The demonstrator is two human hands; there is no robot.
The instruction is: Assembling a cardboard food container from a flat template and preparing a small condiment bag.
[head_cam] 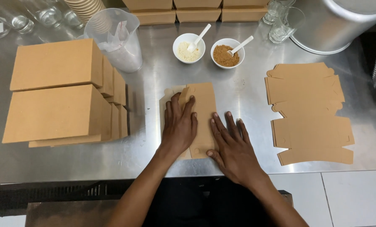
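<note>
A flat brown cardboard box blank [202, 105] lies on the steel counter [154, 159] in front of me, partly folded over on itself. My left hand [178, 126] presses flat on its left side, fingers spread over a raised flap. My right hand [232, 145] lies palm down on the blank's lower right edge, with fingers pointing up and left. Neither hand grips anything; both press down.
Two stacks of folded brown boxes [57, 90] stand at left. Flat box blanks [310, 113] lie at right. Two white bowls with spoons, one of pale powder [189, 49] and one of brown [226, 54], sit behind. A clear jug [116, 40], glasses and a large metal pot [339, 23] stand at the back.
</note>
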